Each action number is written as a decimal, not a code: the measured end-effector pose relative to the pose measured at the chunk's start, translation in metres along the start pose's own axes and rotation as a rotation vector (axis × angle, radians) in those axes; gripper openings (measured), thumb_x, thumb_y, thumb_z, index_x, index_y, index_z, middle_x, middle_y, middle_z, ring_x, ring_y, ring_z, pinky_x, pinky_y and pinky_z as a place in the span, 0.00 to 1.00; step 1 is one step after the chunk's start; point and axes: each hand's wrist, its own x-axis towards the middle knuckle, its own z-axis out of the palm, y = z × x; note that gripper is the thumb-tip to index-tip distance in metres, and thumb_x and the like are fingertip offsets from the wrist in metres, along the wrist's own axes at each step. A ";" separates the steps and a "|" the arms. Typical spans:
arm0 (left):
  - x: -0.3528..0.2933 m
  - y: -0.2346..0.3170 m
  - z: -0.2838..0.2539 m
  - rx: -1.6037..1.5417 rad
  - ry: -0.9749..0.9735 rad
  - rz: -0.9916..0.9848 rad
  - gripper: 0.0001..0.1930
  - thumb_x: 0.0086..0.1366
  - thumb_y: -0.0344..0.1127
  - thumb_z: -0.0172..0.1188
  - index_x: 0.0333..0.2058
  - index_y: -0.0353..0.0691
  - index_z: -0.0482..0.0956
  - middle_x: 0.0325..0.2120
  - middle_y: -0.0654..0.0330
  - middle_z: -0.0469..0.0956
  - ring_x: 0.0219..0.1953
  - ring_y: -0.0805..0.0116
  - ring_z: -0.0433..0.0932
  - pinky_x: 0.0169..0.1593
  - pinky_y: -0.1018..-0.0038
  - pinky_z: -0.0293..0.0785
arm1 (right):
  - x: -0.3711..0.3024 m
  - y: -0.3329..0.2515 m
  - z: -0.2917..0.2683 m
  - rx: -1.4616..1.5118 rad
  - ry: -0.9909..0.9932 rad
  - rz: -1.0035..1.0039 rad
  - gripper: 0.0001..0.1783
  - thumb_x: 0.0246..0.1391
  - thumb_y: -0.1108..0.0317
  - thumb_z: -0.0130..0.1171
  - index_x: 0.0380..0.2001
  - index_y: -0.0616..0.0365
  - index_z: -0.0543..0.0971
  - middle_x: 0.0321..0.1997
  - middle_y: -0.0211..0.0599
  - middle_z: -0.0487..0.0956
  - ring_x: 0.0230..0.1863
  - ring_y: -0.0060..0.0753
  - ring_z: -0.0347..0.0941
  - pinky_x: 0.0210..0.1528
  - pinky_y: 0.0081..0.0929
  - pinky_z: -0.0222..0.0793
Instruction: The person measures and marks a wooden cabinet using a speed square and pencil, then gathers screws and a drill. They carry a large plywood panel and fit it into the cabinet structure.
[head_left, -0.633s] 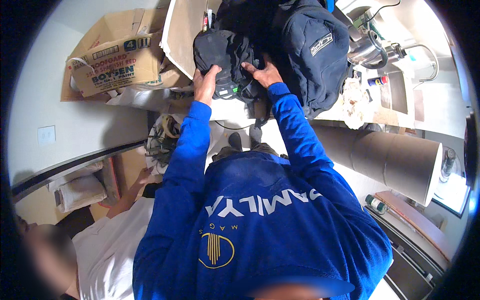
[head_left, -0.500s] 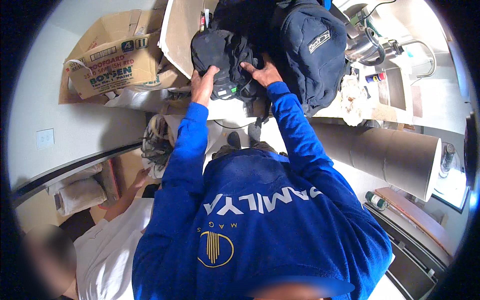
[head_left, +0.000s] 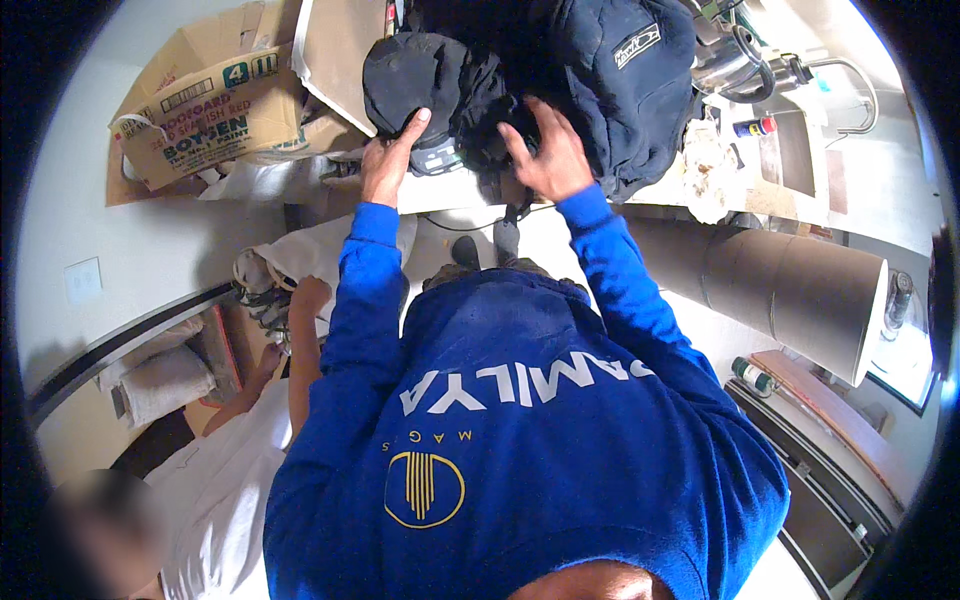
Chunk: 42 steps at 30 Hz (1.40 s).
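Note:
A small black bag [head_left: 412,88] sits at the table's front edge, its lower end facing me. Its left side is in my left hand [head_left: 390,168], with the thumb lying on top and the other fingers hidden below. Just right of the bag, my right hand [head_left: 556,158] is open, thumb and fingers apart, above dark straps and cloth. Nothing shows between those fingers. A large dark backpack [head_left: 630,100] stands directly right of that hand.
An open cardboard box [head_left: 215,130] is at the far left. On the right are a steel kettle [head_left: 735,65], a spray can [head_left: 754,127] and a large cardboard tube [head_left: 760,285]. A person in a white shirt [head_left: 225,510] works close on my left, hands at a pale sack [head_left: 325,250].
My right hand has come off the small bag and spread open to the right. The bag has turned in my left hand. The other person's arm has reached forward to the pale sack.

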 end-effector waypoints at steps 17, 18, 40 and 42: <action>-0.039 -0.162 -0.072 -0.124 0.142 -0.282 0.15 0.61 0.37 0.67 0.46 0.41 0.81 0.41 0.59 0.83 0.39 0.64 0.85 0.33 0.67 0.76 | -0.182 0.283 0.107 0.765 0.106 0.974 0.41 0.51 0.70 0.72 0.65 0.57 0.63 0.57 0.50 0.74 0.41 0.45 0.78 0.31 0.43 0.82; -0.038 -0.185 -0.068 -0.126 0.129 -0.327 0.16 0.61 0.37 0.68 0.47 0.42 0.81 0.42 0.59 0.83 0.39 0.64 0.84 0.35 0.66 0.77 | -0.177 0.289 0.108 0.700 0.071 1.018 0.40 0.51 0.75 0.68 0.66 0.57 0.63 0.54 0.47 0.75 0.40 0.42 0.77 0.29 0.40 0.81; -0.088 -0.190 -0.048 -0.322 0.110 -0.350 0.11 0.66 0.34 0.69 0.41 0.34 0.79 0.32 0.52 0.83 0.29 0.63 0.85 0.28 0.68 0.84 | -0.068 0.005 -0.080 0.888 -0.622 0.386 0.13 0.71 0.65 0.58 0.39 0.67 0.78 0.33 0.46 0.84 0.31 0.38 0.86 0.31 0.30 0.85; -0.099 -0.166 -0.061 -0.361 0.059 -0.374 0.11 0.65 0.34 0.69 0.42 0.36 0.80 0.31 0.55 0.83 0.30 0.64 0.85 0.27 0.70 0.81 | -0.039 -0.009 -0.082 0.909 -0.594 0.417 0.14 0.71 0.62 0.58 0.38 0.64 0.78 0.30 0.45 0.84 0.27 0.36 0.85 0.27 0.28 0.83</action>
